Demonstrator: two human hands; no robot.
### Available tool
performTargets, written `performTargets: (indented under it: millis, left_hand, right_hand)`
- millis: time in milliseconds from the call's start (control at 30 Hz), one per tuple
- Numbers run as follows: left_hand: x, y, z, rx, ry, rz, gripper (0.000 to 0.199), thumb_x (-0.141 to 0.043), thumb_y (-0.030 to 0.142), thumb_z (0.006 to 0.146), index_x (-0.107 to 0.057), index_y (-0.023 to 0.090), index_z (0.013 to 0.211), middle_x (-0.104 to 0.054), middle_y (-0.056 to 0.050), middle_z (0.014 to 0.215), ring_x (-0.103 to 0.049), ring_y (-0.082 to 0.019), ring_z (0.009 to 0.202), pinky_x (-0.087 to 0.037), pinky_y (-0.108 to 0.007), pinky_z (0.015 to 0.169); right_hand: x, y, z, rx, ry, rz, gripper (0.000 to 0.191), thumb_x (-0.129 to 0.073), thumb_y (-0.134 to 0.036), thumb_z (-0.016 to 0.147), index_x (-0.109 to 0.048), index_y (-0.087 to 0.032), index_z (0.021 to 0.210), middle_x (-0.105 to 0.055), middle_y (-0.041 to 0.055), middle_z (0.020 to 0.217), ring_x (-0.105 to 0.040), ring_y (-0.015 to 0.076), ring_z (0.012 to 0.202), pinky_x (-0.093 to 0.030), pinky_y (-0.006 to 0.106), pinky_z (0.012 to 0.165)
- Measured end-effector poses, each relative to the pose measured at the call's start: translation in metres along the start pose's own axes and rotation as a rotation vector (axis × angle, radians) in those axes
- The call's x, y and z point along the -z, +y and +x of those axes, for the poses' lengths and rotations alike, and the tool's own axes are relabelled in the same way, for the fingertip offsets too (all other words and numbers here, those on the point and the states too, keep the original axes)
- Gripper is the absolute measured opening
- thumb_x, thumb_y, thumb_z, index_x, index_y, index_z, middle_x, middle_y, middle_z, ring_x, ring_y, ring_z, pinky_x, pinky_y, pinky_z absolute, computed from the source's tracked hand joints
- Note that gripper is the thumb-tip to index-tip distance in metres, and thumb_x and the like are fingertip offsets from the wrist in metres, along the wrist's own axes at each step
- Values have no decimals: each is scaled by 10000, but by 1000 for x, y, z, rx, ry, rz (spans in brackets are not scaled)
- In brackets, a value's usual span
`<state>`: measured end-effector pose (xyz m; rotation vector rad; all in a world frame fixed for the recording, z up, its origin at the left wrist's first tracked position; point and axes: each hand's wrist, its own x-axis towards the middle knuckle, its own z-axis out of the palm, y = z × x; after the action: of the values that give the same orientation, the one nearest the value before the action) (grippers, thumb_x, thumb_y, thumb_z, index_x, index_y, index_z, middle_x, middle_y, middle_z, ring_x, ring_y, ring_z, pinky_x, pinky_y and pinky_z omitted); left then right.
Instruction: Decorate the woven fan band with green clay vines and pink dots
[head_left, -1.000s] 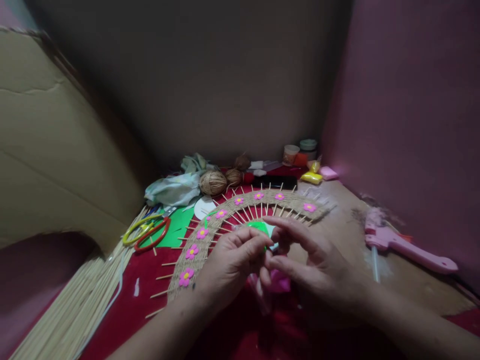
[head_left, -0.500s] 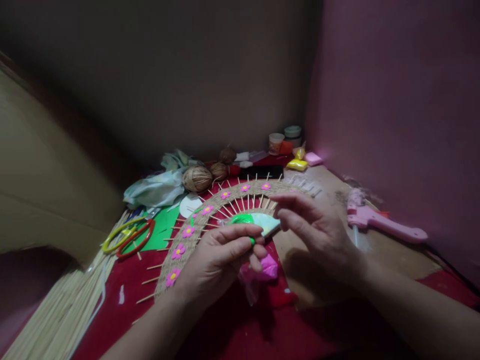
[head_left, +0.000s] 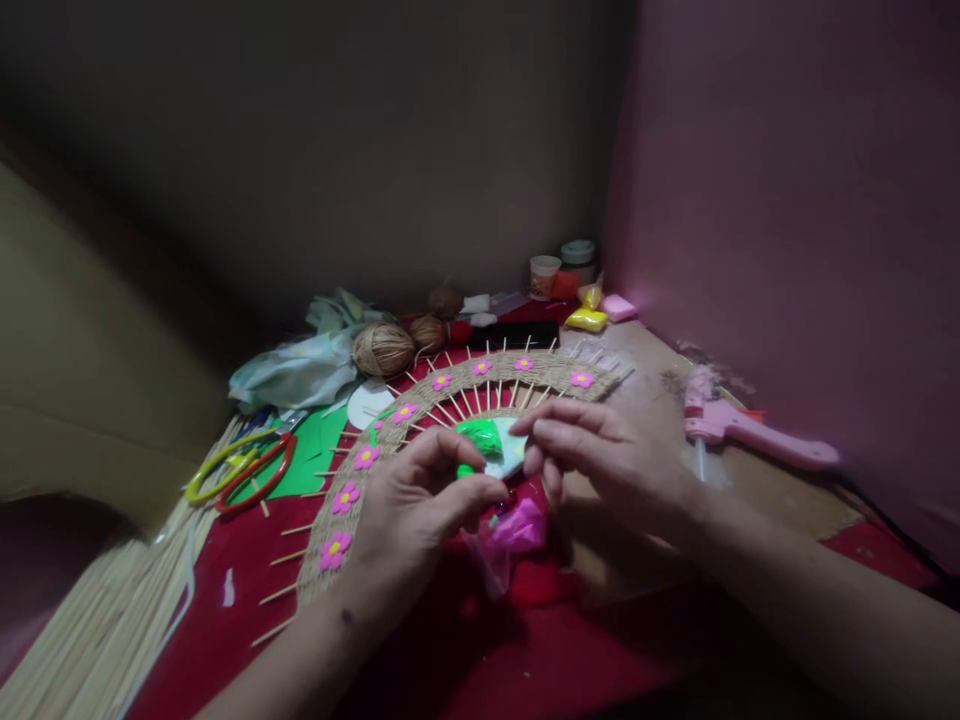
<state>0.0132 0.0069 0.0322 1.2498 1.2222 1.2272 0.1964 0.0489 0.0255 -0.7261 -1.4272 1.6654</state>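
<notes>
Your left hand (head_left: 484, 478) is bent around a small green piece (head_left: 465, 471), which sits between the thumb and forefinger. Your right hand (head_left: 529, 440) is open and loosely curled, fingers reaching left, with nothing visible in its grip; its fingertips are beside the pale pad (head_left: 512, 450). On that pad lies a shiny green packet (head_left: 480, 437), just beyond your left hand. Nearer to you, a bright pink lump (head_left: 523, 524) in clear plastic rests on the red surface (head_left: 480, 660).

The woven arch (head_left: 461, 377) curves around the far and left sides of your hands. It has thin sticks poking out along both edges, and you can count 8 pink flowers with yellow centres on it.

To your left, 1 pair of scissors (head_left: 251, 474) with yellow and orange-red handles overlaps the green sheet (head_left: 322, 450), and a bundle of pale sticks (head_left: 112, 610) runs along the near left. On the far side you have a pale cloth (head_left: 296, 370), a large twine ball (head_left: 382, 349), a cup (head_left: 544, 278), a lidded jar (head_left: 577, 262) and a yellow packet (head_left: 586, 319). To your right, the pink glue gun (head_left: 765, 438) lies on the brown board (head_left: 780, 490).
</notes>
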Motion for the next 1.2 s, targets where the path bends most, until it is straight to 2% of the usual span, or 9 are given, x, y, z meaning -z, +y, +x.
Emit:
performTargets:
  millis: [100,200,333,467,533,667,767,1000,1200]
  left_hand:
    - [-1,2,-4,-229,-35,310,104,-749,142,675,-683,205,725,-659,13,640,-569,-119,563,-429,-203,543]
    - [-3,0,-5,-410,-154,506,159,-683,123,746,-714,234,856,-715,-12,750,-637,-149,673,-455,-234,671]
    - [-7,-9,-2,-364,-226,553,339,-629,180,813,-599,241,1144,-717,-34,866,-662,-161,732,-463,-231,669]
    - [-16,-13,2,-301,-298,642,382,-622,288,830,-528,231,1196,-681,-26,795,-621,-159,639,-429,-230,585]
    - [-21,-12,5,-319,-268,751,387,-631,328,817,-532,201,1169,-652,-34,785,-586,-167,623,-411,-250,577]
    - [-32,-10,8,-399,-303,947,246,-548,232,844,-540,165,1081,-596,-65,900,-555,-206,757,-438,-327,676]
    - [-41,-16,9,-446,-359,1008,247,-497,161,847,-511,149,1093,-554,-81,1000,-532,-215,880,-457,-360,772]
    - [-67,-25,5,-462,-424,1198,223,-552,201,837,-548,109,1041,-532,-107,1047,-485,-241,950,-445,-390,858]
    - [-70,-22,3,-484,-384,1387,488,-557,440,854,-529,64,1164,-550,-138,1058,-483,-288,953,-424,-451,856]
  right_hand:
    - [-8,11,1,-184,-180,201,281,-635,-428,800,-603,-183,934,-602,-22,667,-520,74,511,-425,221,525]
    - [-13,21,0,-219,-232,243,288,-690,-358,763,-606,-185,977,-592,-33,629,-519,75,513,-411,210,518]
    - [-17,26,-2,-242,-174,245,281,-694,-238,726,-603,-182,986,-608,-24,647,-527,83,511,-416,217,509]
    - [-13,22,-9,-150,-29,226,177,-637,-230,753,-594,-181,917,-614,-19,747,-569,90,592,-461,233,567]
    - [-3,16,-15,-33,24,-9,107,-586,-221,801,-601,-197,904,-632,-13,801,-597,107,674,-484,249,624]
    - [28,18,-27,321,186,-832,159,-498,-188,877,-632,-197,962,-670,40,910,-608,177,853,-486,345,771]
    - [48,31,-32,490,104,-1261,172,-485,-156,885,-653,-155,922,-675,103,937,-570,249,948,-478,441,809]
    - [57,37,-43,460,67,-1366,278,-429,-155,906,-627,-132,1100,-648,125,1131,-560,230,1064,-492,424,891]
    - [51,42,-56,350,-13,-1548,529,-502,-316,880,-456,-42,1330,-454,192,1386,-383,310,1298,-402,499,1011]
